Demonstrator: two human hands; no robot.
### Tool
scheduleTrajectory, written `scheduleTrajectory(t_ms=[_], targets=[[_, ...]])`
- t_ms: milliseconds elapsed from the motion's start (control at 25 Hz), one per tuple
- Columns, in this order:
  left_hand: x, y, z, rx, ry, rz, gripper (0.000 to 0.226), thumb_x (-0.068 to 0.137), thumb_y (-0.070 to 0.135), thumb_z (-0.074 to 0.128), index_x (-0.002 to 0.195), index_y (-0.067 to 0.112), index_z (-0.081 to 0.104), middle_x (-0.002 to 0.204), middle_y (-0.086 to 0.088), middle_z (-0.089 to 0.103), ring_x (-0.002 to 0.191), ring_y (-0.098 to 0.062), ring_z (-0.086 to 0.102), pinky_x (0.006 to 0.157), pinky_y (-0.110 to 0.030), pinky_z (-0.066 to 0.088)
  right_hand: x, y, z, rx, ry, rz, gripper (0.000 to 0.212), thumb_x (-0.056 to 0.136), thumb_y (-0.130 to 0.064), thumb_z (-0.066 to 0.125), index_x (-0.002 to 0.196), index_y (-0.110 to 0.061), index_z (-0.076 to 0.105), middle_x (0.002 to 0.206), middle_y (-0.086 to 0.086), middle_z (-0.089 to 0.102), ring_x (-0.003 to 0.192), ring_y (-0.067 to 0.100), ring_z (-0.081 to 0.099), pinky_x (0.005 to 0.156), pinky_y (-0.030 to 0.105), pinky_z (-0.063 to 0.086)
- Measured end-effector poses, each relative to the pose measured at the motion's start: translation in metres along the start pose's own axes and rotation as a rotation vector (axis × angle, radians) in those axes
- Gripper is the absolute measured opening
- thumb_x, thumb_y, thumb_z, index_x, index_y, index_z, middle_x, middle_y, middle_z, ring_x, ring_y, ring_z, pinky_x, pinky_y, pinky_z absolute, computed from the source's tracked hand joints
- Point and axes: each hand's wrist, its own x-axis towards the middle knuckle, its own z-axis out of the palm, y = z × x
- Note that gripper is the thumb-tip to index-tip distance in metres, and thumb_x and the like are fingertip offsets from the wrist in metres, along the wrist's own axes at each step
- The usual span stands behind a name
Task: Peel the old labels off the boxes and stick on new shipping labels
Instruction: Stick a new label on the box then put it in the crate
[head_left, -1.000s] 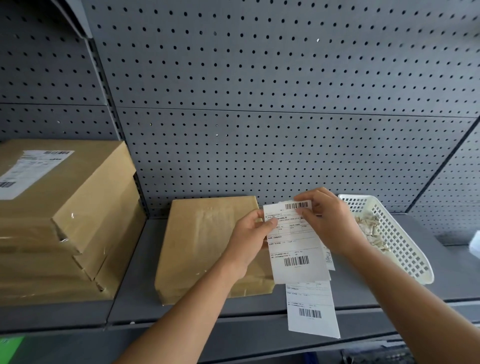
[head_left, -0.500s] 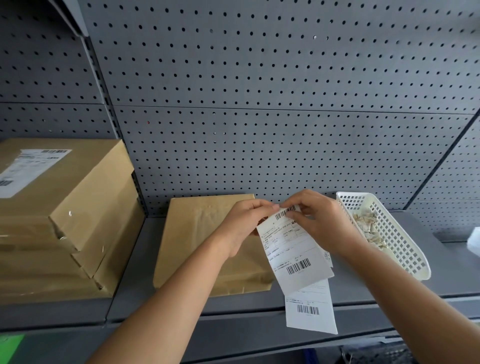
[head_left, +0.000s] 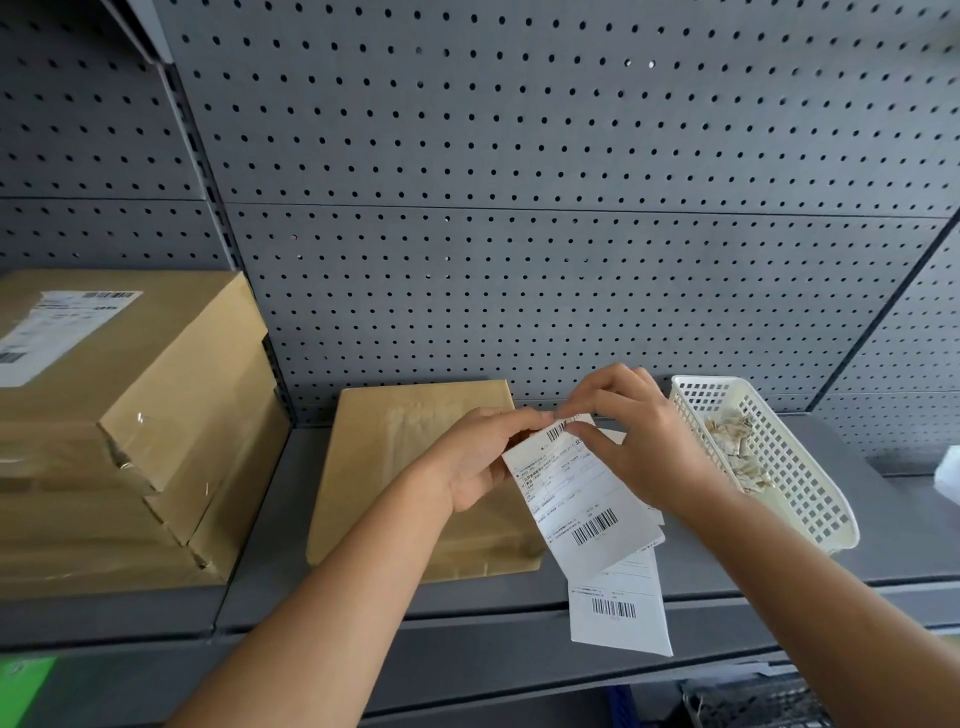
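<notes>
A person's two bare arms reach forward over a grey metal shelf (head_left: 779, 566) backed by a grey pegboard wall (head_left: 519, 208). Both hands meet at the top edge of a white shipping label sheet (head_left: 587, 509). The left hand (head_left: 483, 457) has its fingers curled and pinches the sheet's upper left corner. The right hand (head_left: 639, 441) pinches the same top edge just beside it, thumb and forefinger closed on the paper next to a small barcode. The sheet hangs down from the fingertips, tilted, with its lower end swung toward the right. It carries printed text and a larger barcode low on its face. A second label (head_left: 618, 613), partly behind the first, hangs below it and drops past the shelf's front edge. Directly beneath and behind the left hand, a flat brown parcel box (head_left: 405, 467) lies on the shelf. The held sheet overlaps the box's right edge in the view, and whether the two touch cannot be told. To the right of the right hand stands a white plastic mesh basket (head_left: 789, 467) holding crumpled paper scraps (head_left: 737, 452). On the far left, well apart from the hands, sits a stack of brown boxes (head_left: 156, 415), the top one bearing a white printed label (head_left: 57, 332).
</notes>
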Motion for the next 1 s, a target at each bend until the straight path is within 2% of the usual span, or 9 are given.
scheduleTrajectory(t_ms=[160, 320, 520, 720, 1000], targets=[[0.001, -0.001, -0.002, -0.025, -0.008, -0.03, 0.013, 0.09, 0.024, 0.07, 0.089, 0.011, 0.075, 0.08, -0.002, 0.068, 0.069, -0.012, 0.06, 0.065, -0.023, 0.045, 0.0, 0.001, 0.0, -0.006, -0.03, 0.003, 0.018, 0.082, -0.013, 0.077, 0.096, -0.024, 0.072, 0.099, -0.012, 0.054, 0.097, 0.015, 0.049, 0.081, 0.015, 0.043], [0.003, -0.002, -0.001, -0.014, 0.017, -0.035, 0.021, 0.088, 0.025, 0.073, 0.099, 0.007, 0.074, 0.085, -0.005, 0.068, 0.074, -0.014, 0.061, 0.069, -0.025, 0.045, 0.001, 0.001, 0.001, -0.013, -0.044, 0.011, 0.017, 0.082, -0.013, 0.078, 0.094, -0.024, 0.071, 0.099, -0.012, 0.053, 0.095, 0.015, 0.049, 0.08, 0.023, 0.047], [0.004, -0.002, 0.001, 0.018, 0.037, -0.034, 0.031, 0.088, 0.027, 0.074, 0.106, 0.001, 0.073, 0.087, -0.007, 0.069, 0.076, -0.016, 0.061, 0.068, -0.024, 0.046, 0.002, 0.002, 0.0, -0.014, -0.056, 0.007, 0.018, 0.082, -0.014, 0.078, 0.093, -0.026, 0.07, 0.098, -0.011, 0.054, 0.093, 0.011, 0.047, 0.078, 0.026, 0.048], [0.006, 0.0, 0.004, 0.038, 0.064, -0.026, 0.021, 0.088, 0.025, 0.074, 0.097, 0.006, 0.072, 0.08, -0.004, 0.068, 0.069, -0.013, 0.061, 0.06, -0.02, 0.047, 0.001, 0.005, 0.0, -0.006, -0.07, 0.01, 0.016, 0.083, -0.015, 0.076, 0.093, -0.026, 0.069, 0.099, -0.011, 0.053, 0.096, 0.012, 0.049, 0.076, 0.039, 0.054], [0.015, -0.003, 0.005, 0.033, 0.114, -0.027, 0.019, 0.09, 0.02, 0.072, 0.098, 0.002, 0.073, 0.088, -0.01, 0.072, 0.079, -0.02, 0.065, 0.074, -0.03, 0.049, 0.003, 0.005, -0.002, -0.012, -0.086, -0.012, 0.011, 0.086, -0.016, 0.073, 0.088, -0.024, 0.067, 0.1, -0.012, 0.057, 0.095, 0.014, 0.052, 0.081, 0.036, 0.05]])
